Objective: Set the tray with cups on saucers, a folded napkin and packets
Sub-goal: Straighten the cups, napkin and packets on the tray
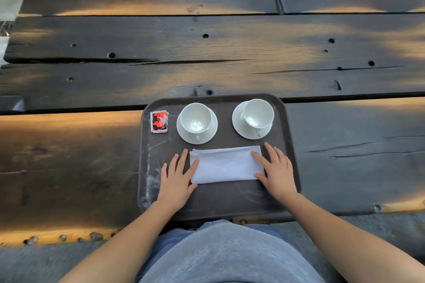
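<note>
i find the tray (220, 200) near me on the plank table (207, 53), two cups on saucers (197, 125) (252, 120) at its far side, the packets (159, 121) stacked at far left. the folded napkin (226, 164) lies near centre. my left hand (176, 179) and right hand (277, 171) rest flat, fingers straight, at its ends, gripping nothing. step in hand, i judge: squaring the napkin. next calls only for lifting both hands clear without dragging it.

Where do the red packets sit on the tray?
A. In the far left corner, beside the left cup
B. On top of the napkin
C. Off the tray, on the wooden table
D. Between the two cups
A: the packets lie in the far left corner of the tray, just left of the left cup and apart from the napkin.
</note>
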